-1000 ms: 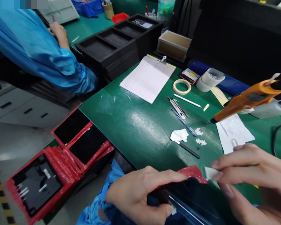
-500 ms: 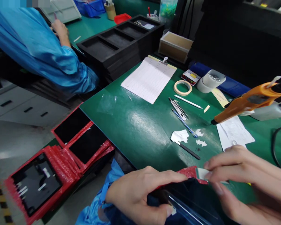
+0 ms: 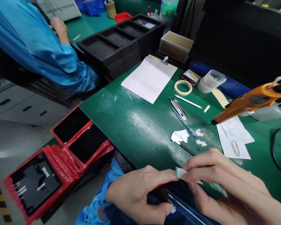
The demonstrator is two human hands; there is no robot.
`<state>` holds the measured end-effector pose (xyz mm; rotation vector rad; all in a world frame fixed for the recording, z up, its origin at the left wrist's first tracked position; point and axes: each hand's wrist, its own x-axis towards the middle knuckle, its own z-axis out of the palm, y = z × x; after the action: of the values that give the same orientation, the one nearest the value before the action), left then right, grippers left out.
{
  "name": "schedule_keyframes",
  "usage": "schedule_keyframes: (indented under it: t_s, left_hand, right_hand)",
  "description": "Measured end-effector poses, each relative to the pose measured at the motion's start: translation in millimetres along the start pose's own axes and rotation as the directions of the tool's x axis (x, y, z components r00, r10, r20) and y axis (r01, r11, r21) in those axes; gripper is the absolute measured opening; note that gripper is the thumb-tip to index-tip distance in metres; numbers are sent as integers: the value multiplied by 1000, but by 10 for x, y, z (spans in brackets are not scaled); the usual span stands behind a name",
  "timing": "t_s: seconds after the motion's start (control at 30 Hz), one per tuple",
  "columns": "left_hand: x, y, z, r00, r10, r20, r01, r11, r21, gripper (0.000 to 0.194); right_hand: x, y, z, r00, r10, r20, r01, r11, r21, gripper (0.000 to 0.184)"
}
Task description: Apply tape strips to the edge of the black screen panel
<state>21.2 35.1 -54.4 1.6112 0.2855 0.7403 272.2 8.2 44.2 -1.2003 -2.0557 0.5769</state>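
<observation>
Fingertips of right hand [image 3: 219, 179] pinch pale strip [image 3: 180, 173]; left hand [image 3: 137, 192] grips dark glossy panel [image 3: 183, 206] between thumb and fingers, by near edge of table [image 3: 140, 125]. Panel could slip, I judge, if thumb loosens on slick face. Clipboard sheet [image 3: 150, 79] bears print too small to read.

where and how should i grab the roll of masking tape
Best bet is the left side of the roll, coming from straight above: one finger in the open centre, thumb outside. It lies flat on the green table, so the ring wall offers a grip. The white pen crowds the near side and a small case the far side.
</observation>
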Motion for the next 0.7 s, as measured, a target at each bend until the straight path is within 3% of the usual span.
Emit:
schedule_keyframes:
  t_s: [0.17,0.43,0.6,0.7]
  left_hand:
    - [-46,-9,-8,997,-79,26,79,997,13,69]
    - [-25,8,-14,1000,-3,-11,3,1000,8,64]
    - [-61,12,-55,999,-52,5,52,999,-6,68]
    - [-73,16,-73,999,-51,-5,51,999,-7,68]
  right_hand:
    - [31,-14,-43,997,25,-77,-32,995,-92,14]
    - [91,-14,99,999,-9,-36,9,1000,12,17]
    - [-71,36,-40,990,50,-135,-66,991,-119,14]
    - [-96,50,-103,990,60,-126,-76,989,-124,12]
